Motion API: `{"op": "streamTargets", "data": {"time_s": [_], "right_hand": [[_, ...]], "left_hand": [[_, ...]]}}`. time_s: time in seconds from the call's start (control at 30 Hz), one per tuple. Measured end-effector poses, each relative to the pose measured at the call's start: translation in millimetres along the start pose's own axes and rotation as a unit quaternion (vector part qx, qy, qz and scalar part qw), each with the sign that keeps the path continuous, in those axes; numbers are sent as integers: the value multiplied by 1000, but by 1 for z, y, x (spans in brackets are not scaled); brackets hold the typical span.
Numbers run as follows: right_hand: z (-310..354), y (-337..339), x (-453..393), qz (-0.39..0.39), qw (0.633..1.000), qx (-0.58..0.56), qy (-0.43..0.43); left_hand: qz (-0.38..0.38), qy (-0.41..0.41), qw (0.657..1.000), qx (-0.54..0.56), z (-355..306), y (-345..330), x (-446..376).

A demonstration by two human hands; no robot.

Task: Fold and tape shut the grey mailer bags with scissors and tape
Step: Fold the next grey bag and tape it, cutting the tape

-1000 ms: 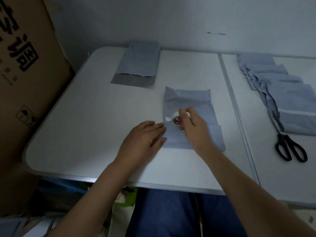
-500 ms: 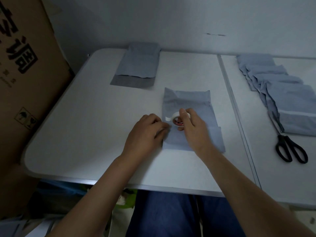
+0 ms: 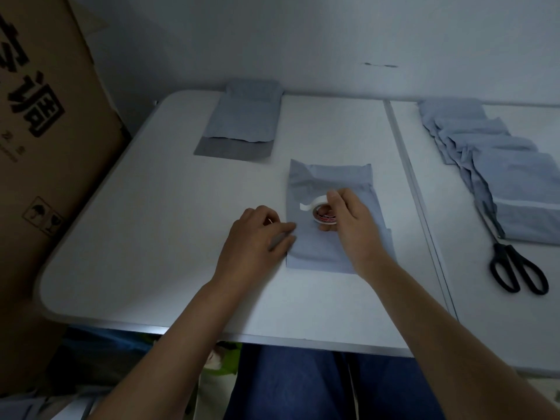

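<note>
With the right hand (image 3: 348, 225) pinching the tape roll (image 3: 324, 213) and the left hand (image 3: 257, 234), fingers seemingly flat, pressing the folded mailer bag (image 3: 327, 247), the loose tape end may curl and stick crooked.

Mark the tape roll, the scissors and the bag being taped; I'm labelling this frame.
tape roll (image 3: 325, 214): head view, red-printed side of the roll.
scissors (image 3: 515, 269): head view, black handle loops.
bag being taped (image 3: 315, 248): head view, bare lower panel.

Tape roll (image 3: 323, 214) on middle mailer (image 3: 333, 250), scissors (image 3: 515, 268) right, bag stack (image 3: 242, 122) behind.
</note>
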State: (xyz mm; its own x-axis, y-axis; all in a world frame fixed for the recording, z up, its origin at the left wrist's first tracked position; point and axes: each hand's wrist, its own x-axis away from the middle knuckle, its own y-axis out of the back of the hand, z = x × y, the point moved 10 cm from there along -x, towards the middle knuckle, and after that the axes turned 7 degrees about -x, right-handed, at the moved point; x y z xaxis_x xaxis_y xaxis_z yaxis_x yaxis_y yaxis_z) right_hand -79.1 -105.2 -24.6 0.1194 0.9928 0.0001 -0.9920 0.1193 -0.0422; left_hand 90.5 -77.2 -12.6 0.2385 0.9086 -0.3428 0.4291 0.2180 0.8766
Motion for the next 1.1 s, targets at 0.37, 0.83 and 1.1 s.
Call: {"op": "streamTargets", "data": {"time_s": [0.37, 0.83, 1.1], "right_hand": [[11, -10, 5, 29, 984, 156, 83], [11, -10, 8, 37, 977, 183, 101], [9, -9, 8, 38, 976, 187, 102]], "left_hand": [[8, 8, 1000, 4, 3, -2, 1], [18, 16, 998, 64, -1, 3, -6], [6, 31, 998, 51, 7, 2, -6]]}}
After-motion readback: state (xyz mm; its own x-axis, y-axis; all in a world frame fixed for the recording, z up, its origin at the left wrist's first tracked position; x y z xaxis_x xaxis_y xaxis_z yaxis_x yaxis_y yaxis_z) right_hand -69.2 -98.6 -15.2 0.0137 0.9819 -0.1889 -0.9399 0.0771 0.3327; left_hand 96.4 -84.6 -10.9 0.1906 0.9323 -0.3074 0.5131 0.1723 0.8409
